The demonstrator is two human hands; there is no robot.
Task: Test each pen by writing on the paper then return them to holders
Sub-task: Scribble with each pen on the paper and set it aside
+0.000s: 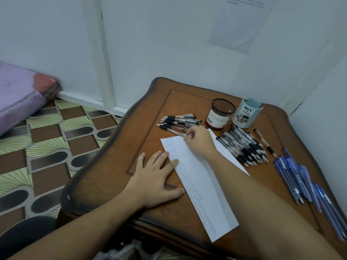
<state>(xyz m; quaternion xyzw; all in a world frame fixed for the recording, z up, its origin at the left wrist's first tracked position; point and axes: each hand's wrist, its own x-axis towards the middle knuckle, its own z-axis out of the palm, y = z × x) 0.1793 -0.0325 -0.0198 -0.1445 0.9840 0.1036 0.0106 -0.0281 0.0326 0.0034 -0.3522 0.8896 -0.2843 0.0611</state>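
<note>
A white sheet of paper [199,177] lies on the wooden table [120,166], with a column of small writing down its left edge. My left hand [154,177] rests flat, its fingers spread on the paper's left margin. My right hand [199,141] is at the paper's far end, its fingers closed on a clear black-grip pen [173,131] that lies at the near edge of a group of like pens [178,121]. A black mesh holder [220,114] and a light blue holder [247,113] stand behind the paper.
A pile of black pens [244,145] lies right of the paper, with a single pen [264,142] beside it. Several blue pens [300,177] are spread along the table's right edge. White walls close the back and right. Patterned floor and a purple mattress [18,94] lie left.
</note>
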